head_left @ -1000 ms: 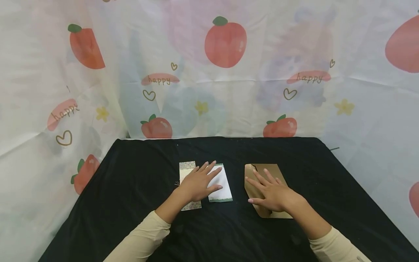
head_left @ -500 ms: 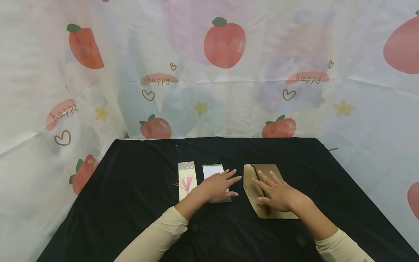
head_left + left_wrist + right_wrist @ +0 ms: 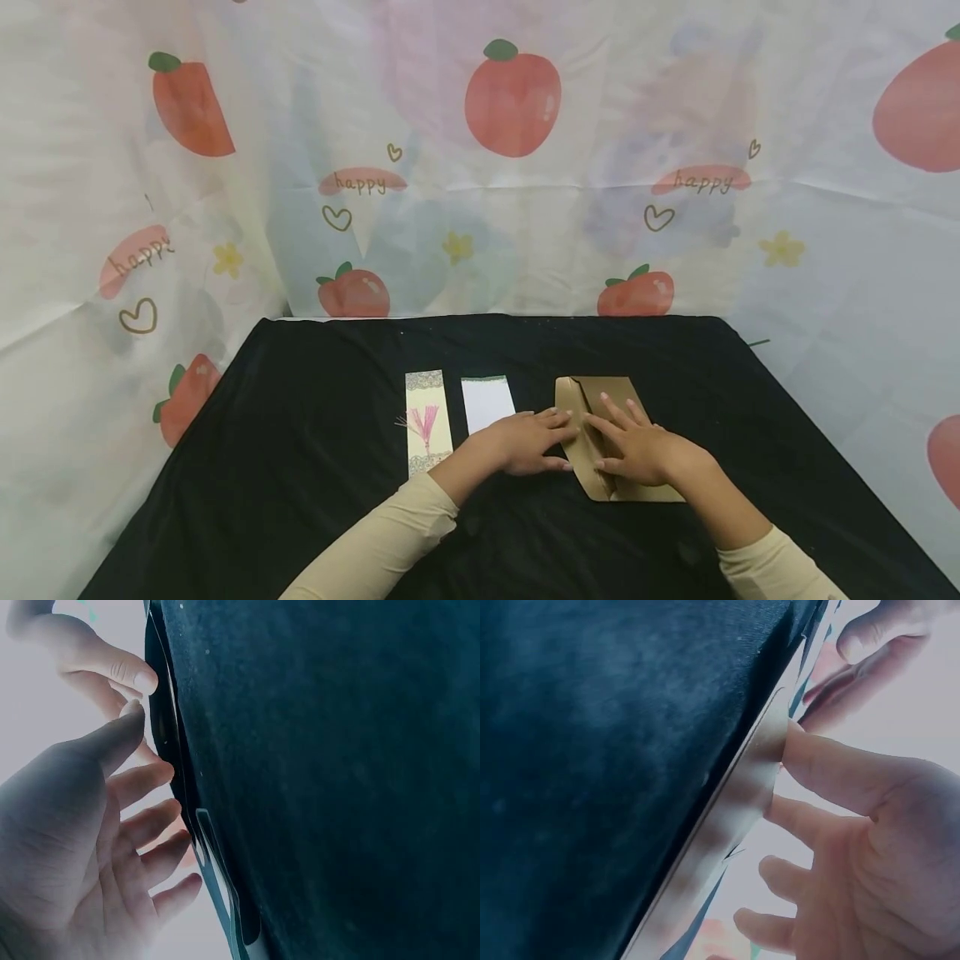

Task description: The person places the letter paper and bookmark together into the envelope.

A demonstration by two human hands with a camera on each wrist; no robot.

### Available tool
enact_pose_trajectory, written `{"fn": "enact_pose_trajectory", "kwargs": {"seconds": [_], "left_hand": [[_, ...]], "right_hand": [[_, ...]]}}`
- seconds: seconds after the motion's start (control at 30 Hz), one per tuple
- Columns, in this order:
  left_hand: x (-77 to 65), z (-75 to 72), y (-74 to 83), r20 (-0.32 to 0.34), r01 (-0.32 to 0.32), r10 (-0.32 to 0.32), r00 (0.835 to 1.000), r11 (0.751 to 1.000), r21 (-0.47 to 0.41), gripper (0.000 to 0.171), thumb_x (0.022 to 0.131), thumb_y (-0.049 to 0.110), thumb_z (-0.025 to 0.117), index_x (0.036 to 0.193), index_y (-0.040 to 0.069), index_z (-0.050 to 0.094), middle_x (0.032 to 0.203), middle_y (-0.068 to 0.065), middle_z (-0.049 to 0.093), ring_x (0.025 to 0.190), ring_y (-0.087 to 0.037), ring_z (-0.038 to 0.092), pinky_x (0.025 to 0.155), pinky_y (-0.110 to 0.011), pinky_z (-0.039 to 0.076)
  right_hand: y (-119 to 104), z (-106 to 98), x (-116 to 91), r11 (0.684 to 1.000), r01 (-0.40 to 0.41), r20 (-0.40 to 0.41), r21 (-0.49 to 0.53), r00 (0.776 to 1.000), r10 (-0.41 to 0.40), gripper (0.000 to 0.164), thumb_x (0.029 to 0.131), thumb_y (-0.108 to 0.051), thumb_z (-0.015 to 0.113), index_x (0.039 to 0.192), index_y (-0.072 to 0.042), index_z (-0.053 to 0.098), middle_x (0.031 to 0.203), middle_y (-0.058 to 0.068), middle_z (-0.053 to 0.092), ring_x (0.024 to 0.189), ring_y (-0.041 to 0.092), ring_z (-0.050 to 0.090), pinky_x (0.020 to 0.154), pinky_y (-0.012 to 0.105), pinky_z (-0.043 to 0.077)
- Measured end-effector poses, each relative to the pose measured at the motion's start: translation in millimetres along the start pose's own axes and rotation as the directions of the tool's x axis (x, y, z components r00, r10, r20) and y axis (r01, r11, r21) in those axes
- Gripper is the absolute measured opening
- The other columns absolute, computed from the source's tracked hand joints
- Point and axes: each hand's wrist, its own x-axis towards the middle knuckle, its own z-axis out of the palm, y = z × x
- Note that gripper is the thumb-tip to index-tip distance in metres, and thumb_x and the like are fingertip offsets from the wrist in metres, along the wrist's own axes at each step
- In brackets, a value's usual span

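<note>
A brown kraft envelope lies on the black cloth in the head view, its flap crease running along the left side. Spread over it, my right hand touches the paper with extended fingers; the right wrist view shows the fingertips at the envelope's surface. My left hand has its fingertips at the envelope's left edge, fingers fairly straight. Partly behind the left hand lies a white card with a green border. Left of that is a cream bookmark with a pink tassel, its lower end near the left sleeve.
Black cloth covers the table. A pale fabric backdrop with red fruit prints stands behind it and at both sides.
My left hand has moved right, from above the bookmark and card to the envelope's left edge, uncovering the bookmark. The right hand has shifted slightly right on the envelope.
</note>
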Motion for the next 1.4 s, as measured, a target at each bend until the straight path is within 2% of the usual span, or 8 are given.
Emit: {"fn": "enact_pose_trajectory", "kwargs": {"seconds": [0.33,0.53,0.7,0.9,1.23,1.4], "left_hand": [[1.3,1.3,1.3,0.044,-0.002,0.003,0.999,1.0,-0.015,0.064,0.106,0.056,0.047,0.162,0.026,0.037,0.168,0.001,0.028,0.153,-0.017,0.024,0.121,-0.037,0.026],[2.8,2.0,1.2,0.056,-0.005,0.006,0.998,0.999,-0.033,0.065,0.107,0.055,0.047,0.163,0.026,0.035,0.169,0.002,0.026,0.153,-0.016,0.023,0.121,-0.037,0.025],[4.3,1.4,0.8,0.059,-0.012,0.014,0.998,0.999,-0.036,0.064,0.107,0.054,0.048,0.163,0.025,0.036,0.168,0.001,0.026,0.153,-0.017,0.024,0.121,-0.035,0.024],[5.8,1.4,0.6,0.067,-0.013,0.016,0.998,0.999,-0.04,0.063,0.107,0.053,0.049,0.162,0.024,0.038,0.168,-0.001,0.026,0.153,-0.019,0.024,0.121,-0.033,0.023],[4.6,1.3,-1.2,0.085,-0.001,0.006,0.996,0.998,-0.056,0.061,0.107,0.05,0.051,0.162,0.025,0.039,0.168,0.002,0.029,0.153,-0.015,0.023,0.121,-0.031,0.022],[4.6,0.6,-1.0,0.095,0.0,0.004,0.996,0.999,-0.041,0.06,0.108,0.047,0.052,0.162,0.025,0.039,0.168,0.002,0.028,0.153,-0.015,0.022,0.121,-0.031,0.023]], "right_hand": [[2.0,2.1,15.9,1.0,0.02,0.005,0.005,1.0,-0.02,0.075,0.1,-0.047,0.067,0.157,-0.007,0.04,0.165,0.034,0.012,0.143,0.066,0.013,0.1,0.081,0.029],[-3.4,-1.8,23.8,0.999,-0.043,0.078,0.003,0.996,0.043,0.075,0.102,-0.047,0.064,0.161,-0.009,0.036,0.168,0.028,0.006,0.147,0.061,0.008,0.104,0.078,0.029],[-4.8,-3.7,27.5,0.997,-0.076,0.115,0.0,0.99,0.076,0.074,0.103,-0.044,0.062,0.162,-0.01,0.033,0.168,0.029,0.004,0.148,0.06,0.007,0.104,0.079,0.028],[-5.5,-5.7,26.4,0.996,-0.089,0.086,-0.006,0.992,0.09,0.074,0.101,-0.042,0.067,0.159,-0.006,0.037,0.164,0.036,0.01,0.144,0.064,0.015,0.101,0.079,0.032],[-3.5,-6.6,25.1,0.992,-0.127,0.084,-0.018,0.988,0.128,0.073,0.1,-0.041,0.068,0.157,-0.006,0.039,0.162,0.038,0.014,0.14,0.067,0.023,0.099,0.078,0.034],[-3.8,-9.1,26.0,0.991,-0.134,0.076,-0.004,0.988,0.134,0.07,0.098,-0.039,0.071,0.153,-0.005,0.044,0.159,0.042,0.016,0.133,0.065,0.038,0.096,0.073,0.041]]}}
